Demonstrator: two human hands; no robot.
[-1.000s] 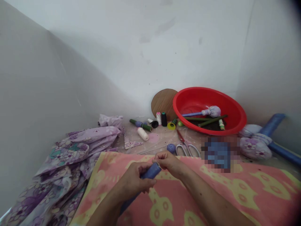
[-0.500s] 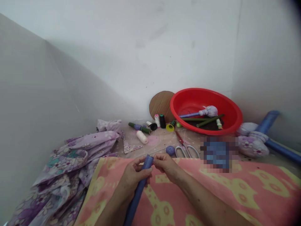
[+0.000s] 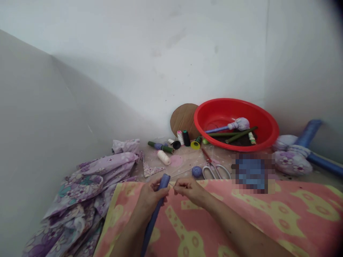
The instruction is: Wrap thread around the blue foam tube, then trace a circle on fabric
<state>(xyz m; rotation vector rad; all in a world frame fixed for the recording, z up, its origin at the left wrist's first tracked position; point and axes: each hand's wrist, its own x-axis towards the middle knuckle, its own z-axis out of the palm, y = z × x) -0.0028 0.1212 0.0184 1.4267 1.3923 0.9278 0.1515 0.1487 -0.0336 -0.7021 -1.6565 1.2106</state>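
A long blue fabric-wrapped stick (image 3: 152, 221) slants up from the bottom edge, its upper end poking out above my left hand (image 3: 149, 194). Thumb and fingers of that hand are wrapped round it just below the tip. Beside the tip, a small gap to the right, is my right hand (image 3: 189, 191), fingers closed in a pinch. What it pinches is too small to make out. Both hands are over a pink and yellow cloth (image 3: 209, 221). Just beyond them lie a blue ball of thread (image 3: 197, 171) and scissors (image 3: 211, 166) with pale handles.
A red basin (image 3: 235, 145) holds sticks and a cloth-headed mallet-like piece. Several thread spools (image 3: 163, 157) and a thread-wound green stick (image 3: 160, 146) lie behind the hands. Floral fabric (image 3: 88, 189) is heaped left; a larger padded piece (image 3: 292, 160) rests right. A blurred-out patch (image 3: 253, 174) sits before the basin.
My right hand has drawn slightly away from the stick's tip, widening the gap. My left hand and the stick have shifted a little left in view. The camera has tilted slightly.
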